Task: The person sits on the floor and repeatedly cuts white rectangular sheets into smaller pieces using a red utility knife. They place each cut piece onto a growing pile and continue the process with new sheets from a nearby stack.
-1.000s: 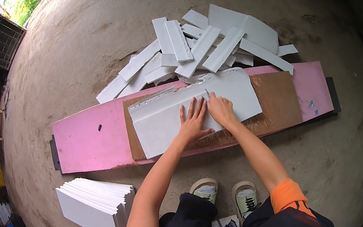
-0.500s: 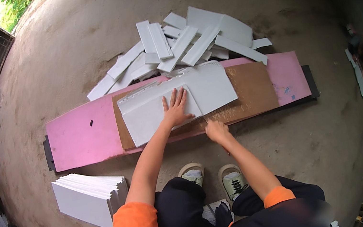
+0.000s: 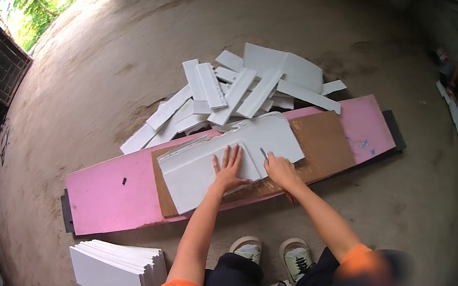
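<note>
A white foam sheet (image 3: 197, 170) lies on a brown board (image 3: 324, 144), which rests on a long pink board (image 3: 109, 191). My left hand (image 3: 229, 170) presses flat on the sheet with fingers spread. My right hand (image 3: 278, 170) grips a small knife (image 3: 264, 154) with an orange handle end below the fist. Its blade touches the sheet just right of my left hand.
A loose pile of white foam offcuts (image 3: 232, 90) lies beyond the boards. A neat stack of white panels (image 3: 118, 273) stands on the concrete floor at my lower left. My two shoes (image 3: 273, 254) sit below the boards. Clutter lines the left and right edges.
My right hand left the sheet, dropped to the board's near edge, and is back on the sheet holding a knife. My left hand stayed pressed on the sheet.
</note>
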Motion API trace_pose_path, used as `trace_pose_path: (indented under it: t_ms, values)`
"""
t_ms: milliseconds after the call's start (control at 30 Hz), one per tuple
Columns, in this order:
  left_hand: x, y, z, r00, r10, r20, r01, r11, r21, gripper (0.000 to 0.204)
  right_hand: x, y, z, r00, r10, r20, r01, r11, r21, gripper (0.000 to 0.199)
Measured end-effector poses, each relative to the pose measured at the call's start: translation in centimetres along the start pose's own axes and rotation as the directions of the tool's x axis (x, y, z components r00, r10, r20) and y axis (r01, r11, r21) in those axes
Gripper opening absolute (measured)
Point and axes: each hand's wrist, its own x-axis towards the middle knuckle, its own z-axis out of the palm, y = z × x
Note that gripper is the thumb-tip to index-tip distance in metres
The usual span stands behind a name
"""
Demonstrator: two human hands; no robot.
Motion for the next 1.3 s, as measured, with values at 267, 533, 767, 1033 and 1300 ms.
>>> trace_pose_path:
  t_ms: [267, 533, 767, 1033, 1300]
  values:
    - [0.0, 0.8, -0.7, 0.999, -0.018, 0.050, 0.019, 1.000, -0.015, 0.115, 8.8, -3.8, 4.1, 0.991, -0.097, -0.095, 0.086, 0.990, -0.107, 0.022]
    - [-0.3, 0.5, -0.8, 0.999, -0.026, 0.048, 0.026, 1.000, 0.004, 0.112, 10.0, -4.3, 4.4, 0.997, -0.072, -0.023, 0.070, 0.995, -0.077, 0.022]
    - [0.2, 0.7, -0.7, 0.997, -0.040, 0.060, 0.041, 0.999, -0.010, 0.112, 9.1, -4.2, 2.9, 0.965, 0.090, 0.246, -0.069, 0.994, -0.090, 0.027]
    - [-0.3, 0.8, -0.6, 0.997, -0.072, 0.018, 0.072, 0.997, 0.019, 0.114, -2.8, -1.3, 3.5, 0.944, 0.145, 0.297, -0.128, 0.989, -0.076, 0.028]
    - [0.6, 0.8, -0.3, 0.998, -0.056, 0.036, 0.055, 0.998, 0.019, 0.116, -3.7, 0.9, 1.4, 0.870, 0.145, 0.471, -0.102, 0.988, -0.116, 0.034]
